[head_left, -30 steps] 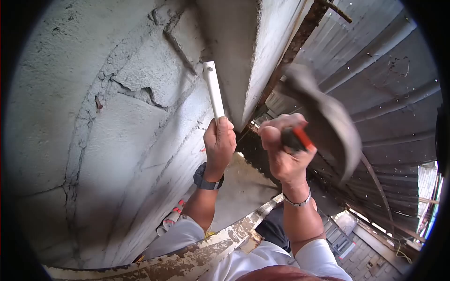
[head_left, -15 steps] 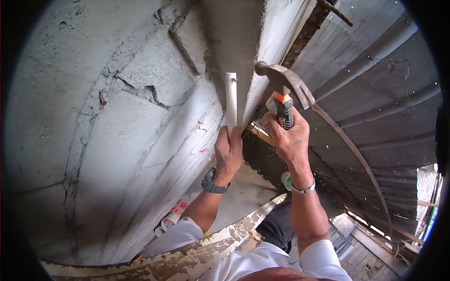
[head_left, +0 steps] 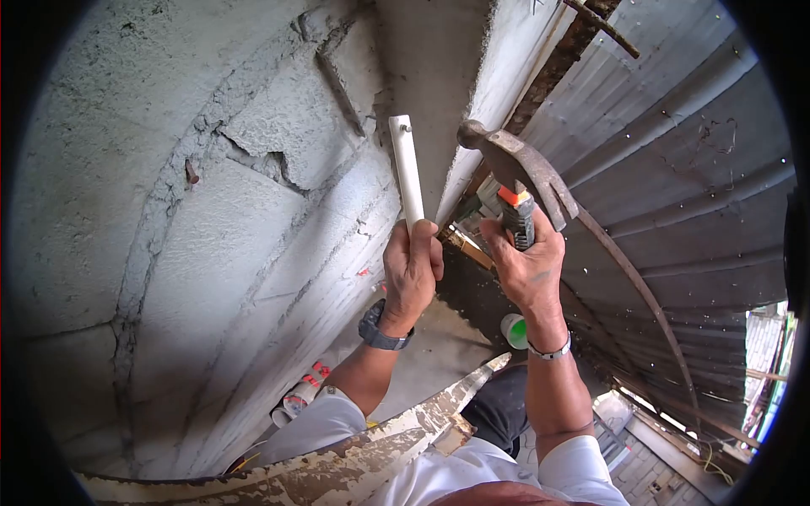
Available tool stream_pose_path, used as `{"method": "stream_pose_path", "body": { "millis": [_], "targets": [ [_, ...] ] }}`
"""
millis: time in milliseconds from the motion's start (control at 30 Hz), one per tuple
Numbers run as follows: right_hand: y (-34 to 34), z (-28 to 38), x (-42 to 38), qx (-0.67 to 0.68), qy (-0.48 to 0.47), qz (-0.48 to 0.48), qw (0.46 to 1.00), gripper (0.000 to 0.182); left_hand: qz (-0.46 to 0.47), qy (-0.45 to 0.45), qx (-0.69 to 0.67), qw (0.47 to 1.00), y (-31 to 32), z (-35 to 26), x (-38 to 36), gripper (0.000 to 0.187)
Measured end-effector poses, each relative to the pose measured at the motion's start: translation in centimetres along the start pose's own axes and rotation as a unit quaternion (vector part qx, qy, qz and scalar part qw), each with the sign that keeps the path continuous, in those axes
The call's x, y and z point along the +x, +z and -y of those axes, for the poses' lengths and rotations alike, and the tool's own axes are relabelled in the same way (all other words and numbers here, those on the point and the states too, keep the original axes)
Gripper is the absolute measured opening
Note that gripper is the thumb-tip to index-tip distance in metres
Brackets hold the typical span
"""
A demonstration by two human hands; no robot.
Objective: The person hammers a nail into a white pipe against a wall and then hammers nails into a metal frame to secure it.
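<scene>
We were mid-nailing — our left hand (head_left: 411, 268) clenched a white strip (head_left: 406, 173) against the concrete beam (head_left: 430, 76), our right hand (head_left: 525, 257) gripped a raised hammer (head_left: 516, 173); next, likely a square strike on the strip's top nail.

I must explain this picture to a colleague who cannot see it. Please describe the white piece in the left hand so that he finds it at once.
Start at the grey concrete beam running up the middle. Against its left face stands a white strip, gripped at its lower end by the left hand. It is the only slim, clean white thing; the hammer beside it is dark and rusty.
</scene>
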State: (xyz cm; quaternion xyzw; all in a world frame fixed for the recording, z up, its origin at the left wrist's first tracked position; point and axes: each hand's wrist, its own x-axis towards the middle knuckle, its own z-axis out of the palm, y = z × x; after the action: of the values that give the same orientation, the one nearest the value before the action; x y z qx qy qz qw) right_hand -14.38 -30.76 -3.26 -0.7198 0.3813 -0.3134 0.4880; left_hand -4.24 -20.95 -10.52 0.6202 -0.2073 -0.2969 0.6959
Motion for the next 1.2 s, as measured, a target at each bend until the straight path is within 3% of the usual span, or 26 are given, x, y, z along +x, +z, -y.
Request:
{"method": "stream_pose_path", "body": {
  "millis": [67, 133, 233, 267, 367, 433, 533, 567, 633, 667, 700, 733, 767, 833, 900, 933, 1033, 1067, 1100, 1133, 1167, 1200],
  "targets": [
    [0.0, 0.4, 0.4, 0.004, -0.009, -0.005, 1.000, 0.032, -0.003, -0.051, -0.088, 0.995, 0.7, -1.0, 0.4, 0.033],
    [0.3, 0.5, 1.0, 0.067, -0.031, -0.041, 0.996, 0.015, 0.003, -0.073, -0.103, 0.992, 0.8, -1.5, 0.7, 0.032],
    [2.1, -0.5, 2.2, 0.251, -0.083, -0.062, 0.962, 0.014, 0.002, -0.101, -0.144, 0.984, 1.1, -1.6, 0.7, 0.030],
    [2.8, -0.5, 2.6, 0.261, -0.026, -0.041, 0.964, 0.015, -0.004, -0.108, -0.168, 0.980, 1.2, -1.6, 0.7, 0.029],
    [3.2, -0.7, 5.2, 0.006, 0.078, 0.089, 0.993, 0.021, -0.005, -0.123, -0.215, 0.969, 1.3, -2.0, 0.6, 0.028],
    [2.1, 0.2, 5.4, -0.025, 0.086, 0.105, 0.990, 0.024, -0.003, -0.131, -0.222, 0.966, 1.3, -2.3, 0.8, 0.028],
    [0.4, 2.4, 3.2, 0.104, -0.002, -0.008, 0.995, 0.019, -0.002, -0.135, -0.205, 0.969, 1.3, -2.2, 0.5, 0.028],
    [0.3, 2.8, 2.6, 0.242, -0.052, -0.016, 0.969, 0.016, -0.003, -0.138, -0.203, 0.969, 1.3, -2.2, 0.5, 0.028],
    [1.4, 2.3, 2.7, 0.380, -0.221, -0.063, 0.896, 0.016, 0.007, -0.134, -0.224, 0.965, 1.3, -2.5, 0.5, 0.028],
    [3.0, 2.6, 2.7, 0.447, -0.226, -0.103, 0.859, 0.019, 0.010, -0.129, -0.217, 0.968, 1.2, -2.3, 0.5, 0.028],
    [4.1, 1.6, 2.4, 0.397, -0.135, -0.122, 0.900, 0.020, 0.012, -0.128, -0.217, 0.968, 1.2, -2.2, 0.5, 0.028],
    [4.3, -0.1, 3.4, 0.179, -0.060, -0.030, 0.982, 0.019, 0.001, -0.138, -0.215, 0.967, 1.1, -2.2, 0.6, 0.028],
    [4.0, -1.3, 4.3, -0.049, 0.022, 0.061, 0.997, 0.021, -0.008, -0.149, -0.211, 0.966, 1.1, -2.3, 0.6, 0.027],
    [2.4, -0.2, 4.3, -0.082, 0.072, 0.049, 0.993, 0.025, -0.004, -0.140, -0.222, 0.965, 0.9, -2.6, 1.1, 0.027],
    [0.5, 1.6, 2.9, 0.031, 0.047, 0.039, 0.998, 0.015, 0.007, -0.151, -0.225, 0.963, 0.6, -2.4, 0.5, 0.027],
    [-0.4, 1.5, 2.3, 0.133, -0.026, 0.026, 0.990, 0.015, 0.007, -0.140, -0.220, 0.965, 0.6, -2.0, 0.7, 0.027],
    [-0.1, 1.9, 2.5, 0.406, -0.243, -0.022, 0.881, 0.016, 0.015, -0.132, -0.230, 0.964, 0.8, -2.3, 0.7, 0.027],
    [1.2, 2.7, 2.6, 0.459, -0.264, -0.055, 0.846, 0.017, 0.012, -0.134, -0.220, 0.966, 0.8, -2.4, 0.6, 0.028],
    [2.6, 1.9, 2.2, 0.435, -0.161, -0.107, 0.879, 0.013, 0.014, -0.134, -0.219, 0.966, 0.7, -2.4, 0.6, 0.028],
    [3.5, -1.8, 2.8, 0.116, -0.140, -0.103, 0.978, 0.015, 0.008, -0.134, -0.214, 0.967, 0.7, -2.3, 0.6, 0.028],
    [4.0, -1.2, 4.1, -0.041, -0.009, 0.025, 0.999, 0.023, 0.004, -0.134, -0.209, 0.969, 0.6, -2.2, 0.7, 0.029],
    [4.3, -1.7, 4.4, -0.116, 0.051, 0.086, 0.988, 0.030, -0.004, -0.144, -0.234, 0.962, 0.4, -2.2, 0.9, 0.029]
  ]
}}
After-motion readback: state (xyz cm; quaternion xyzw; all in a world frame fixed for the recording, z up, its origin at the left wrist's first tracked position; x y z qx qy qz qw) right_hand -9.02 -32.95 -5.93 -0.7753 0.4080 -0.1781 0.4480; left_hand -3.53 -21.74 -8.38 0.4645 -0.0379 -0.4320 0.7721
